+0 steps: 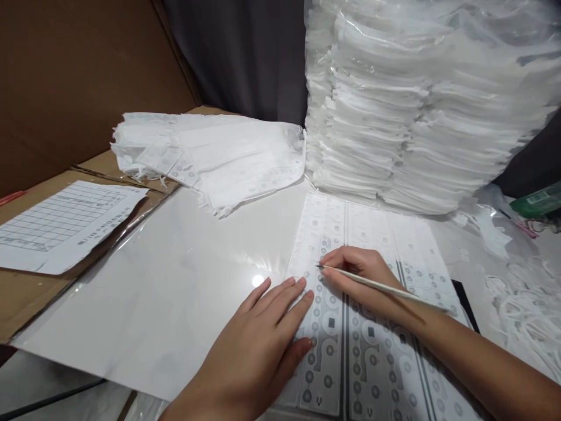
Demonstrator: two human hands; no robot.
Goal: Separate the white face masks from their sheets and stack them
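Head view: my right fingers (346,258) pinch pick (381,285), tip pointing left on sheet (377,362); left fingers (284,297) spread flat beside tip.

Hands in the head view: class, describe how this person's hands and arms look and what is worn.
Left hand and right hand are bare: no gloves, rings or watch visible. Right forearm is uncovered, with no sleeve in view. Fingernails look short and unpainted.

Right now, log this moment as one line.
left hand: flat on white dotted film sheet | right hand: holds thin pale stick, tip on sheet
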